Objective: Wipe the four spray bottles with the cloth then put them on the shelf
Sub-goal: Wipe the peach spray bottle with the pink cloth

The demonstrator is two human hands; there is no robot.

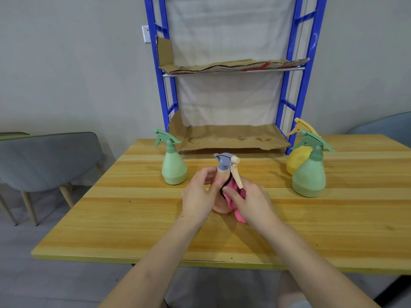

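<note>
A peach spray bottle [222, 172] with a grey-purple nozzle stands at the table's middle. My left hand [200, 196] grips its body from the left. My right hand [251, 201] presses a pink cloth [235, 192] against the bottle's right side. A green spray bottle [173, 167] stands to the left. Another green bottle [309, 176] stands at the right, with a yellow bottle [295, 161] partly hidden behind it. The blue shelf [293, 103] rises behind the table, its two levels lined with cardboard [226, 136].
The wooden table [133, 218] has its front edge close to me. A grey chair [49, 161] stands to the left, and part of another chair [387, 125] shows at the far right. A wall socket [146, 34] sits beside the shelf.
</note>
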